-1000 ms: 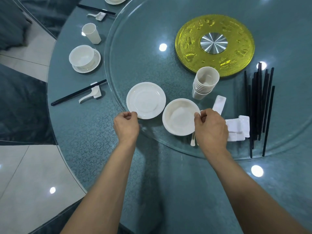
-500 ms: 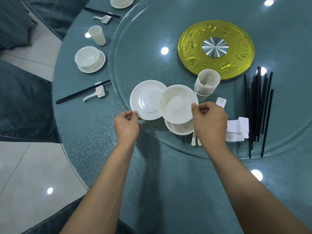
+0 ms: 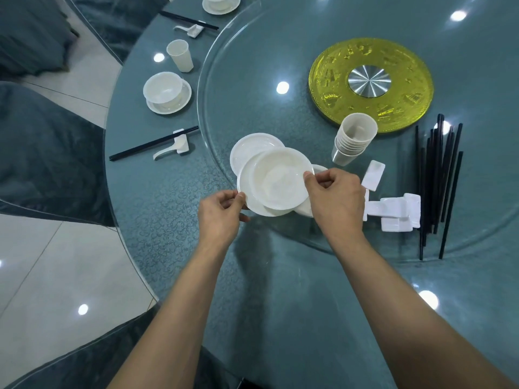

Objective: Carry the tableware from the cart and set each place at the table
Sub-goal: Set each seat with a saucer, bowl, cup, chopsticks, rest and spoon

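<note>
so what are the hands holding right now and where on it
The right hand pinches a white bowl at its right rim. The left hand pinches the left edge of a white saucer beneath it.

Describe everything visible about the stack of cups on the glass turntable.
The stack of cups is a nested set of plain white tapered cups, looking like plastic or ceramic, with several rims showing stepped below the top one. It leans slightly, mouth open and empty, on the glass turntable beside the yellow disc. No hand touches it.
</note>
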A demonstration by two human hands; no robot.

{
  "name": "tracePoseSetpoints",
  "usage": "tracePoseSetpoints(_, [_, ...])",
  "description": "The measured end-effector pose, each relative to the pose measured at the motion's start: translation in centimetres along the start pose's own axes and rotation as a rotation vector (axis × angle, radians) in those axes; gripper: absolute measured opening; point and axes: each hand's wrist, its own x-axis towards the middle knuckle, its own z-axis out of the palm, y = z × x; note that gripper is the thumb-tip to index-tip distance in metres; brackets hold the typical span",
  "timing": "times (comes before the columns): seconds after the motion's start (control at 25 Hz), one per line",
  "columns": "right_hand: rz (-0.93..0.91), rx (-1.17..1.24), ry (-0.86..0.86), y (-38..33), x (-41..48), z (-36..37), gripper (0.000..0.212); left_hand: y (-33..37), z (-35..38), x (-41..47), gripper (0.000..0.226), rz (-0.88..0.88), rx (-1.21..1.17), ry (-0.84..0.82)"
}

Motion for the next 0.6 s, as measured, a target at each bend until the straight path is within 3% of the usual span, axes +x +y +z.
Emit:
tracePoseSetpoints(0.4, [-0.045, 0.037, -0.003, 0.5, -1.2, 1.2, 0.035, -1.1, -1.3, -1.3, 0.011, 0.017, -0.028, -0.021])
tracePoseSetpoints(0.52, [-0.081, 0.028, 0.034, 1.2, -1.5, 1.2, 0.028, -1.7, -2.2, -1.9, 0.009, 0.023, -0.019, -0.034])
tracePoseSetpoints(0.6, [-0.112, 0.007, -0.035, 1.8, -1.9, 1.4, 0.026, -2.4, -2.7, -2.5, 0.009, 0.03, -0.015, -0.051])
